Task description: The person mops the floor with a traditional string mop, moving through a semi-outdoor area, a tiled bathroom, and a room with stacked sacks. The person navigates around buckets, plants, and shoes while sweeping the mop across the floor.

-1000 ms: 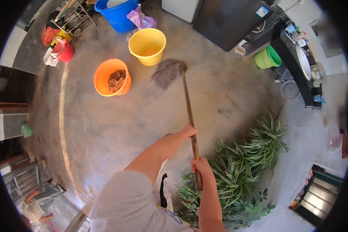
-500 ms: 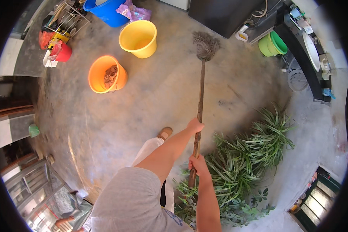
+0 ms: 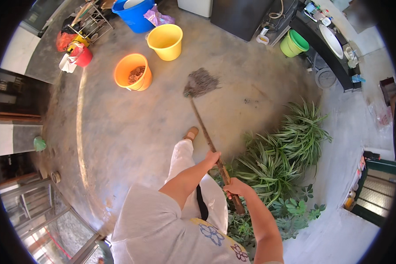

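A mop with a long brown wooden handle (image 3: 202, 127) lies across the concrete floor, its grey stringy head (image 3: 200, 82) resting on the floor ahead of me. My left hand (image 3: 213, 158) grips the handle higher up. My right hand (image 3: 235, 188) grips it near the top end. My foot in a tan shoe (image 3: 191, 133) steps forward just left of the handle.
An orange bucket (image 3: 133, 72) with brown debris, a yellow bucket (image 3: 165, 42) and a blue bucket (image 3: 134, 15) stand ahead. A green bucket (image 3: 293, 43) sits by a dark counter at the right. Striped green plants (image 3: 280, 154) grow close on my right.
The mop head has swung from the far right toward the left and closer to me. Both hands kept their grip and my foot has stepped forward.
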Available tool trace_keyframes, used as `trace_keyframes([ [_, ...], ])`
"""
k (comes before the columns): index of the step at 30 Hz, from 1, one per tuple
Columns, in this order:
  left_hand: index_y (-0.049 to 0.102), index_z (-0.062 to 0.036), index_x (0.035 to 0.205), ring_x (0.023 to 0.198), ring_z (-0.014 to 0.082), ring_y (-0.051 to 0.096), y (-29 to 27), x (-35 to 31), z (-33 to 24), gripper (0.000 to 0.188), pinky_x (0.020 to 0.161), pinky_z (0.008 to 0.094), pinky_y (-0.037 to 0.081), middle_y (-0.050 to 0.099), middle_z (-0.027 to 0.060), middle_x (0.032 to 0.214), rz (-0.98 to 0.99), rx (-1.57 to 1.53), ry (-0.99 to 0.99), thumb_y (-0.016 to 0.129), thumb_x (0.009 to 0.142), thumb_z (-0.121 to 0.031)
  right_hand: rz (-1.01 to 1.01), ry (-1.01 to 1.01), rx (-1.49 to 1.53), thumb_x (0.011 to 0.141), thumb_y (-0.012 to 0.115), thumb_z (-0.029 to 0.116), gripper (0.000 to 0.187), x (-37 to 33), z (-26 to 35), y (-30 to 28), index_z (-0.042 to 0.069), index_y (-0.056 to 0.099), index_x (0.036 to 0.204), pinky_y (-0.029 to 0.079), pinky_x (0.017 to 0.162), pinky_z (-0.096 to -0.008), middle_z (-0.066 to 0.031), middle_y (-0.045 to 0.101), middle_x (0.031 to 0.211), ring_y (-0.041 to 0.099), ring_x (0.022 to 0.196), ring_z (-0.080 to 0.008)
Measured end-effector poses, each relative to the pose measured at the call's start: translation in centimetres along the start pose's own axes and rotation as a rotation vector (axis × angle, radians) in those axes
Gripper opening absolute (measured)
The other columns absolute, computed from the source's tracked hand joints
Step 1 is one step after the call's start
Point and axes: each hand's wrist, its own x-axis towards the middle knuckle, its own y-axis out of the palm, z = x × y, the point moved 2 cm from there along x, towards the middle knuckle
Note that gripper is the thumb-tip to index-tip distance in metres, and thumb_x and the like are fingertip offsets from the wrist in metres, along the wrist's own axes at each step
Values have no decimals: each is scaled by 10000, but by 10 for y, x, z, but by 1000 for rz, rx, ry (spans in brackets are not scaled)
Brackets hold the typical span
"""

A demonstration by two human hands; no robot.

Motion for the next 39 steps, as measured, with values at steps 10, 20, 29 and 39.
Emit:
trace_keyframes([
  [10, 543, -4, 799, 556, 184, 559, -102, -16, 123, 234, 465, 324, 488, 554, 86, 694, -295, -472, -143, 567, 703, -217, 296, -10, -698, 618, 533, 102, 154, 40, 14, 60, 1, 534, 502, 442, 423, -315, -98, 554, 484, 552, 418, -179],
  [20, 458, -71, 752, 492, 180, 490, -109, 32, 99, 158, 408, 299, 411, 491, 69, 626, -363, -696, -280, 525, 688, -199, 357, -151, -975, 632, 552, 110, 197, 96, 78, 11, -23, 537, 488, 441, 440, -304, -93, 534, 457, 534, 388, -185],
  [29, 490, -93, 781, 568, 154, 501, 20, 82, -48, 198, 441, 301, 426, 511, 45, 692, -90, -410, -226, 520, 754, -287, 206, -136, -755, 646, 521, 93, 224, 30, 131, -157, -47, 498, 473, 427, 438, -328, -109, 510, 430, 521, 380, -190],
  [39, 492, 12, 652, 489, 191, 527, 212, 80, -121, 266, 436, 339, 472, 517, 99, 604, 168, 142, -60, 546, 777, -216, -59, -58, 384, 732, 564, 55, 137, -52, 25, -241, 17, 433, 744, 385, 390, -281, -42, 451, 538, 442, 425, -122],
])
